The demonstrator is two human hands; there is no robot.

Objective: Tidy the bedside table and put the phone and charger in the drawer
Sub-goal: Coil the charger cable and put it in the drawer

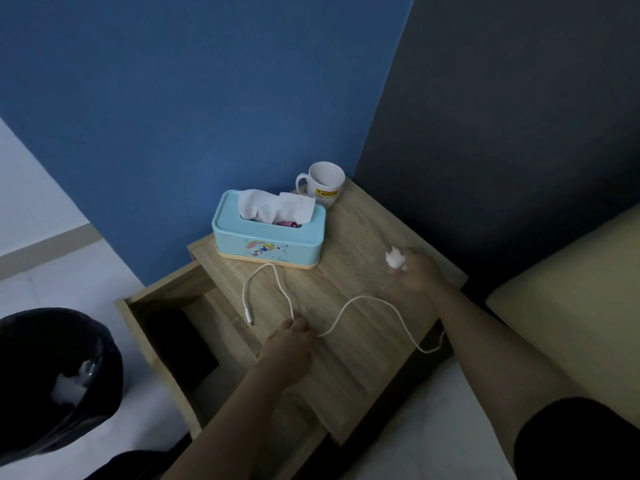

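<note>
A white charger cable (363, 301) snakes across the wooden bedside table (360, 233) and runs off its right front edge. My left hand (289, 344) pinches the cable near the front of the tabletop, close to its loose plug end (250, 318). My right hand (415, 271) is at the table's right side, its fingers closed on a small crumpled white tissue (394, 259). The drawer (166, 306) stands pulled out to the left, and a dark flat object that may be the phone (183, 341) lies inside it.
A light blue tissue box (268, 244) with tissues sticking out stands at the back of the table, and a white mug (323, 185) is behind it by the wall. A black bin (52, 382) holding white waste stands on the floor at left. A bed (568, 306) borders the right.
</note>
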